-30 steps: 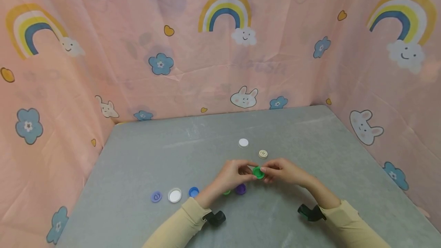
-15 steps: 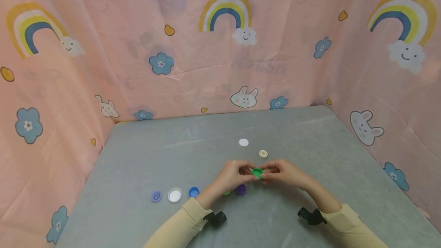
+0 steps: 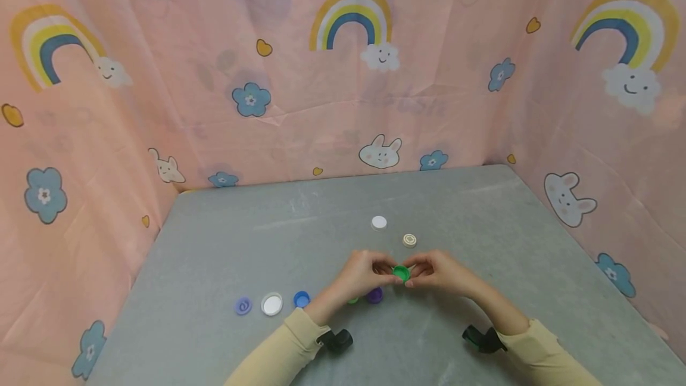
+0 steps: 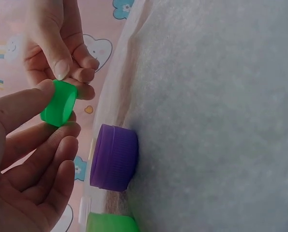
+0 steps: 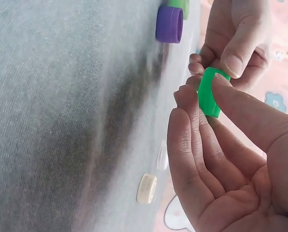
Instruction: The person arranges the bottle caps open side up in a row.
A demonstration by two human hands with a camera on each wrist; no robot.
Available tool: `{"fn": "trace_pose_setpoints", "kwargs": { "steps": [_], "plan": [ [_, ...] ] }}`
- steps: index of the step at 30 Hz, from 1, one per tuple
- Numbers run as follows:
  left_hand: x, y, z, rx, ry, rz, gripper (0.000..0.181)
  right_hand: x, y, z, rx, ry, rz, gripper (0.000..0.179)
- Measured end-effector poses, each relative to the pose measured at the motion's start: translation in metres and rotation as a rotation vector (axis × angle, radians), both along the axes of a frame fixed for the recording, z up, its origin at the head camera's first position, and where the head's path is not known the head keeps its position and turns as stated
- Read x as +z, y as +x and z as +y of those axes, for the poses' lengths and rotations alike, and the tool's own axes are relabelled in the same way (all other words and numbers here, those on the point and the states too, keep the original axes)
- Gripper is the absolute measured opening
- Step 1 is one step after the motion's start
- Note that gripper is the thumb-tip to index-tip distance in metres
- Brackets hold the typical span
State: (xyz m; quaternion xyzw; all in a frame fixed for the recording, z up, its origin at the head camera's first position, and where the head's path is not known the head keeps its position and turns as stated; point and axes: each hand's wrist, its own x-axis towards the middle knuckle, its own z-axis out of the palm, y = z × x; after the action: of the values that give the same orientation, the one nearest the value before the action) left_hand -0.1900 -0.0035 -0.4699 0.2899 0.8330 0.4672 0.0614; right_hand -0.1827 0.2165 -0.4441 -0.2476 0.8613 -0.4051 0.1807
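Observation:
Both hands hold one green bottle cap (image 3: 401,273) above the table, its hollow side facing up toward the head camera. My left hand (image 3: 367,271) pinches its left side between thumb and fingers. From the other side, the thumb and fingertips of my right hand (image 3: 440,273) grip the same cap's edge. In the left wrist view the green cap (image 4: 60,104) shows smooth, flat-sided walls. A ribbed purple bottle cap (image 4: 115,158) stands on the table below the hands, beside a light green cap (image 4: 112,223) that my left hand mostly hides in the head view.
To the left lie a blue cap (image 3: 302,299), a white cap (image 3: 271,304) and a lilac cap (image 3: 243,306) in a row. Beyond the hands are a cream cap (image 3: 409,240) and another white cap (image 3: 379,222). A pink patterned curtain (image 3: 300,124) surrounds the grey table (image 3: 225,243).
The green cap has tilted and turned slightly between the hands. My right thumb and fingers have shifted their hold around its edge. The caps on the table have stayed put.

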Motion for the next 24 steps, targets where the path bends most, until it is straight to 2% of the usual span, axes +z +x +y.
{"fn": "trace_pose_setpoints", "kwargs": {
  "steps": [5,9,15,20,24],
  "plan": [
    [-0.003,-0.001,0.000,-0.006,-0.040,-0.002,0.022,-0.004,0.000,-0.001,0.009,0.015,0.026,0.036],
    [-0.006,-0.001,0.000,-0.031,-0.064,-0.034,0.020,-0.009,-0.001,-0.002,0.024,0.022,0.037,0.036],
    [-0.008,0.000,0.000,-0.080,-0.103,-0.036,0.018,-0.016,0.000,-0.003,0.062,-0.005,0.001,0.032],
    [-0.010,0.000,0.000,-0.090,-0.133,-0.026,0.015,-0.017,0.001,-0.004,0.076,-0.012,-0.022,0.029],
    [-0.012,0.000,0.000,-0.095,-0.140,-0.044,0.016,-0.017,0.002,-0.005,0.078,-0.010,-0.028,0.028]
  ]
}}
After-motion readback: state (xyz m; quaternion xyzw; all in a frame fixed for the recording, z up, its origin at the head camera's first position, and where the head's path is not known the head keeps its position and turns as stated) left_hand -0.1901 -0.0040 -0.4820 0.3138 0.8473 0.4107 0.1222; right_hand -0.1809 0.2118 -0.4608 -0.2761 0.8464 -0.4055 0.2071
